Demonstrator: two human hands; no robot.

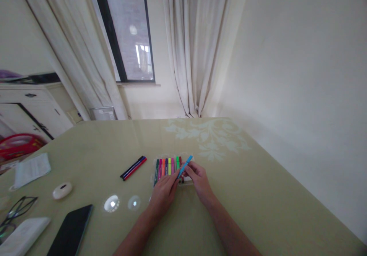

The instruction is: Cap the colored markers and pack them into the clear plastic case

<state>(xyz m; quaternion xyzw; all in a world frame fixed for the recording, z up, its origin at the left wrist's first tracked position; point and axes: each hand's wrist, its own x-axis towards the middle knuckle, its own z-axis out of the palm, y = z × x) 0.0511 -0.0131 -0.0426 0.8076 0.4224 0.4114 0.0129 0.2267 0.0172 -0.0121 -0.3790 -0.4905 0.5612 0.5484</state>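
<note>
1. Nearest the camera, bottom left, a dark phone [71,231] lies flat on the green table [258,194], with glasses [17,208] further left.
2. Both forearms reach in over the table.
3. Left hand [163,194] pinches the lower end of a blue pen [184,167]; right hand [200,181] has its fingertips on the pen too, just beside the left.
4. Blue pen slants across the right end of a clear tray of pens [169,168].
5. Left of the tray, 2 loose pens [133,168] lie side by side.
6. Beyond, curtains [195,49] and a window [126,30].
</note>
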